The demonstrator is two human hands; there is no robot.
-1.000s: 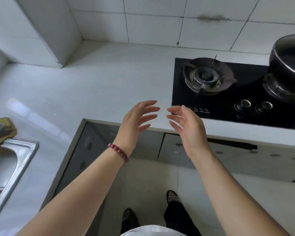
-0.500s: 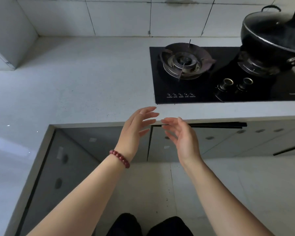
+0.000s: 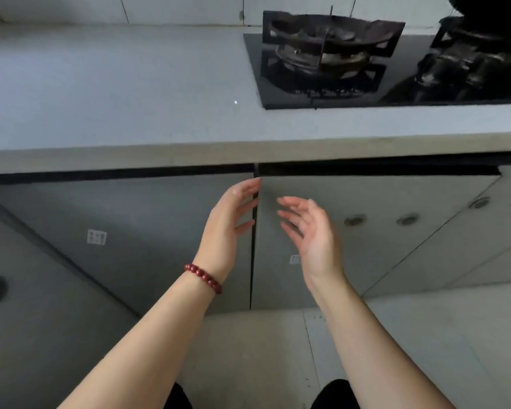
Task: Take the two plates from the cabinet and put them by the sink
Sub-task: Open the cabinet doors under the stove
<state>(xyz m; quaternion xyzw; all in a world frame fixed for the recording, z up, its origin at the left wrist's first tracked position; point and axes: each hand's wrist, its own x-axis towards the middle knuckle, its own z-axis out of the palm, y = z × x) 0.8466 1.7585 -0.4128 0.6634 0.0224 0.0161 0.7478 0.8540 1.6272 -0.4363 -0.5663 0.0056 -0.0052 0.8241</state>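
Note:
Two grey base cabinet doors sit shut under the counter, the left door (image 3: 148,231) and the right door (image 3: 375,231), split by a dark vertical seam. My left hand (image 3: 229,222), with a red bead bracelet on its wrist, is open with its fingertips at the top of that seam. My right hand (image 3: 310,231) hovers open, palm facing left, just in front of the right door. Both hands hold nothing. No plates are visible, and the sink is out of view.
A pale counter (image 3: 115,93) runs across the top. On it at the right lies a black gas hob (image 3: 325,57) with a dark pot (image 3: 484,13) at the far right. More grey cabinet fronts (image 3: 469,246) angle off right. Tiled floor (image 3: 263,349) lies below.
The view has dropped from the countertop to the cabinet fronts and come closer. Both hands have moved down from counter height to the seam between the doors. The sink has left the view.

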